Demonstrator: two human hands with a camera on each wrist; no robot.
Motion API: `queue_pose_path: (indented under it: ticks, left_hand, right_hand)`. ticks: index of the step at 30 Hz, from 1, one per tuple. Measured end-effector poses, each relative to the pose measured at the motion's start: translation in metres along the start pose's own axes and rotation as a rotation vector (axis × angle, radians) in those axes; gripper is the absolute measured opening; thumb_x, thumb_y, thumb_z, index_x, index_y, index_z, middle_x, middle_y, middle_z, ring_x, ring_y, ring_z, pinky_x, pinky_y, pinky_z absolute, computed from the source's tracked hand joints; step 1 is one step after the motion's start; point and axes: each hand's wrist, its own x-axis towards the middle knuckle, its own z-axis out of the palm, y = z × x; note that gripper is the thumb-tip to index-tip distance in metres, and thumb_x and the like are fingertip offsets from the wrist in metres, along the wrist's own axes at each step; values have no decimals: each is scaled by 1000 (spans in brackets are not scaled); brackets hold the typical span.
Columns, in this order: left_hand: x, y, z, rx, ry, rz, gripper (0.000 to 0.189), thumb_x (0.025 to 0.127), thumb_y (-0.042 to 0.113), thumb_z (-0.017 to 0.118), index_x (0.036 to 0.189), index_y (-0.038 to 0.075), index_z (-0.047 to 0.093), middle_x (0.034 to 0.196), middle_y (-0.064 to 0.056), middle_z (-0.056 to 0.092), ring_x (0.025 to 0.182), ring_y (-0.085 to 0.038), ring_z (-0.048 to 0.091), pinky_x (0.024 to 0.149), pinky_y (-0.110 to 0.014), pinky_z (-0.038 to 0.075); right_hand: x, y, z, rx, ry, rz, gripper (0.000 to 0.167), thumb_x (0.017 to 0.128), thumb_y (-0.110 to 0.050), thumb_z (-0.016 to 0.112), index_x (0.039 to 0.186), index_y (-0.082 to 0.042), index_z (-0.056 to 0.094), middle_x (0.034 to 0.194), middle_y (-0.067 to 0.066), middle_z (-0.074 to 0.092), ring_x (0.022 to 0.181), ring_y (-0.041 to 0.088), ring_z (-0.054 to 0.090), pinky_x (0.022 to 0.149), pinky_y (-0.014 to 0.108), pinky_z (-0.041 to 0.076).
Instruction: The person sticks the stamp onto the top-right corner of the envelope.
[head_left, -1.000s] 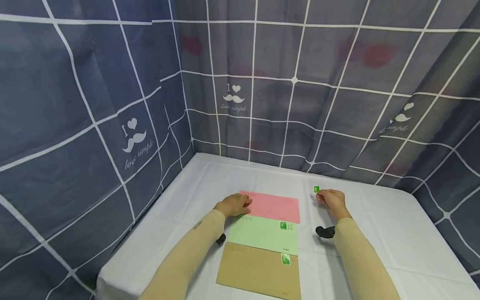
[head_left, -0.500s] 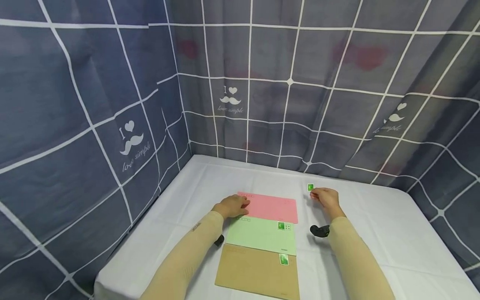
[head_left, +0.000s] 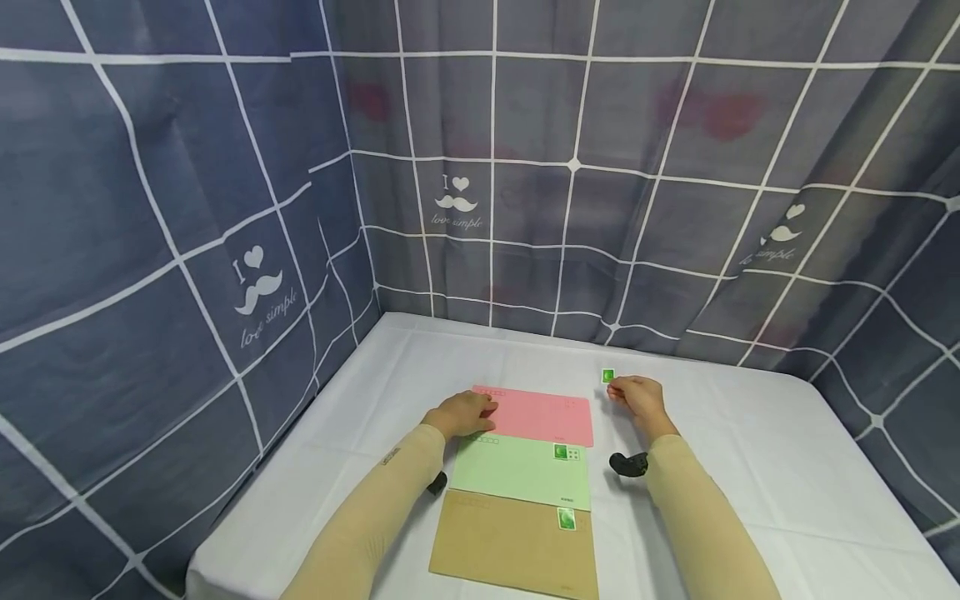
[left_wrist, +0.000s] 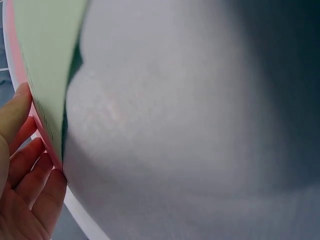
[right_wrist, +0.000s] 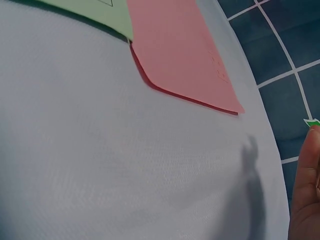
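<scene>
A pink envelope (head_left: 542,416) lies at the back of a row, its lower edge meeting a light green envelope (head_left: 521,475). My left hand (head_left: 459,414) rests on the pink envelope's left end, and in the left wrist view its fingertips (left_wrist: 59,176) touch that edge. Between thumb and fingertips, my right hand (head_left: 640,398) pinches a small green postage stamp (head_left: 608,376) with a white border. This hand is raised above the table, just right of the pink envelope. Most of the stamp (right_wrist: 313,122) is outside the right wrist view.
A brown envelope (head_left: 513,542) lies nearest to me, bearing one green stamp (head_left: 566,518) at its upper right. Another green stamp (head_left: 560,452) sits on the green envelope. White cloth covers the table (head_left: 757,467); dark checked curtains (head_left: 540,200) stand behind and at the sides.
My right hand has moved left with the stamp, closer to the pink envelope's right end. The left hand stays on the envelope, and the head view has shifted slightly.
</scene>
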Motion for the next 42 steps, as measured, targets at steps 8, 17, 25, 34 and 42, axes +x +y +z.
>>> queue_pose_path:
  ticks: [8, 17, 25, 34, 42]
  left_hand:
    - [-3, 1, -1, 6, 12, 6, 54, 98, 38, 64, 147, 18, 53, 154, -4, 50, 144, -26, 45, 118, -42, 38]
    - [-2, 2, 0, 1, 12, 6, 53, 98, 37, 64, 146, 17, 54, 154, -5, 50, 143, -28, 45, 119, -43, 37]
    - [0, 0, 1, 1, 15, 15, 53, 98, 37, 64, 146, 17, 54, 154, -5, 49, 144, -28, 45, 118, -43, 37]
    - [-2, 0, 1, 3, 10, 11, 53, 98, 38, 64, 146, 18, 54, 155, -5, 48, 143, -29, 45, 118, -44, 38]
    - [-4, 2, -1, 10, 13, 2, 52, 98, 38, 63, 146, 19, 54, 155, -5, 48, 144, -28, 45, 118, -44, 38]
  right_hand:
    - [-1, -2, 7, 11, -46, -8, 5, 94, 4, 55, 97, 6, 59, 65, -4, 67, 61, 1, 65, 63, 15, 58]
    - [-6, -2, 15, -31, -57, 15, 5, 95, 3, 55, 97, 5, 59, 67, -4, 66, 63, 2, 65, 64, 16, 58]
    - [-6, 2, 21, -43, -89, 22, 6, 93, 5, 55, 93, 7, 61, 65, -4, 66, 61, 2, 64, 62, 16, 57]
    - [-12, 12, 35, -101, -123, 37, 6, 92, 4, 57, 92, 8, 62, 67, -2, 66, 62, 3, 65, 63, 17, 57]
    - [-12, 20, 45, -123, -141, 44, 4, 90, 6, 59, 87, 8, 60, 67, -1, 65, 61, 5, 63, 59, 17, 56]
